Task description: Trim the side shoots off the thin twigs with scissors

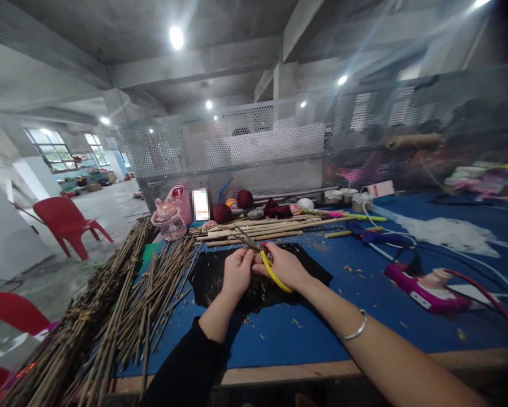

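Note:
My right hand (284, 264) is closed on yellow-handled scissors (259, 252), whose blades point up and to the left. My left hand (237, 271) is curled beside it, pinching a small piece I cannot make out just under the blades. Both hands hover over a black cloth (211, 277) strewn with shavings on the blue table (322, 333). A silver bangle (356, 329) circles my right wrist.
Heaps of thin dry sticks (122, 305) cover the table's left side. Peeled pale sticks (275, 226), yarn balls (244, 199) and a pink jug (169, 219) lie behind. A pink glue gun (423, 289) and a blue one (373, 234) sit right. Perforated metal screen (254, 147) backs the table.

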`<state>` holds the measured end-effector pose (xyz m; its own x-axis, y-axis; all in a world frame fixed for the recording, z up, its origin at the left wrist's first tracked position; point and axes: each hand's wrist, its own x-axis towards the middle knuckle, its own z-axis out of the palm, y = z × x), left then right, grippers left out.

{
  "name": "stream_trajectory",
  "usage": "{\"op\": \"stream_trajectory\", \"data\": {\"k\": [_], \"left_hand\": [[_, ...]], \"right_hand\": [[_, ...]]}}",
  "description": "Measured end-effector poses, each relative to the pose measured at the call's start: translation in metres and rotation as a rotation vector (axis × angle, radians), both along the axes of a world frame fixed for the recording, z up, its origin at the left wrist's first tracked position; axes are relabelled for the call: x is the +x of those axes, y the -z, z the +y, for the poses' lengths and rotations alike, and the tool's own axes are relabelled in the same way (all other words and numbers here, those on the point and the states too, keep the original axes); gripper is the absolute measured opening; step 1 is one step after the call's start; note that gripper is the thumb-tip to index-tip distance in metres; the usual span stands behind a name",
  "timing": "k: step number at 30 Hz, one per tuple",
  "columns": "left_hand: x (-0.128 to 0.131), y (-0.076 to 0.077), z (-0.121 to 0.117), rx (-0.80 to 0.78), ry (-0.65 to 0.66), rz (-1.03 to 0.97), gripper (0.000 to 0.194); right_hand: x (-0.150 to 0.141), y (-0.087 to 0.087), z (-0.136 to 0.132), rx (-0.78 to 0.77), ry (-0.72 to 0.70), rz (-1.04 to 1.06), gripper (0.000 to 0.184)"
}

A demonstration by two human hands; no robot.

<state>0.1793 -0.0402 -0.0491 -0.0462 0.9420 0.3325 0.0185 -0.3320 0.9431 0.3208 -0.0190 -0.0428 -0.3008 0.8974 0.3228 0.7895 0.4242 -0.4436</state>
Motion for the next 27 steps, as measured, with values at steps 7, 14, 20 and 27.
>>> {"op": "stream_trajectory", "data": {"k": [7, 14, 20, 27], "left_hand": [[-0.001, 0.006, 0.004, 0.016, 0.001, 0.078, 0.032], [-0.001, 0.012, 0.009, -0.021, -0.042, 0.11, 0.028], [-0.004, 0.01, 0.007, 0.056, -0.075, 0.209, 0.027], [-0.005, 0.012, 0.008, 0.076, -0.08, 0.208, 0.03]], "right_hand": [[0.001, 0.002, 0.001, -0.04, -0.022, 0.014, 0.039], [0.003, -0.001, 0.002, -0.031, 0.036, -0.008, 0.039], [0.004, -0.002, 0.002, -0.012, 0.043, -0.06, 0.04], [0.003, -0.001, 0.003, -0.039, 0.032, -0.033, 0.041]]}}
